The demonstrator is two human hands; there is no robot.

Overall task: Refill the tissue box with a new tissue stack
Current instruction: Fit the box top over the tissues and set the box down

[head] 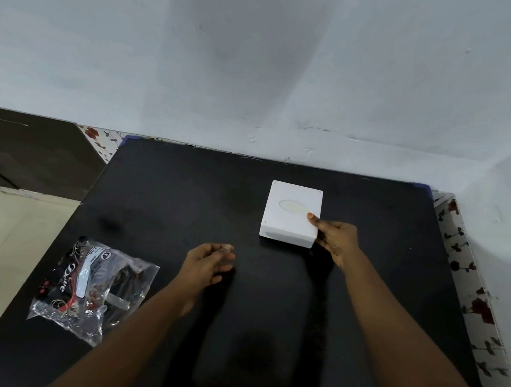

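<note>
gripping the near right corner of the white tissue box (290, 213), our right hand (337, 237) has its thumb laid flat on the lid and its fingers tucked down the side, so the hold is a pinch on that corner. the box sits flat on the black tabletop (187, 192), and its lid shows a pale oval opening just beyond the thumb tip. our left hand (212, 261) hovers to the left of that grip, apart from the box, with fingers loosely curled and nothing between them. farther left of the held corner, and a little nearer to us, a crinkled clear plastic packet (88, 283) with dark printed wrapping lies on the tabletop; we cannot tell how much it holds. the tabletop is matte and dark, with faint smudges, and a soft shadow from our arms falls across it below the grip. beyond the box, the table edge meets a pale blue-grey wall (269, 56) that shows small scuffs and chipped paint. to the right of the gripping hand, a strip of white covering with dark red flowers (465, 269) runs along the table's side. far to the left, past the packet, we see cream floor tiles (14, 225) and a dark brown panel (27, 148) against the wall.
</note>
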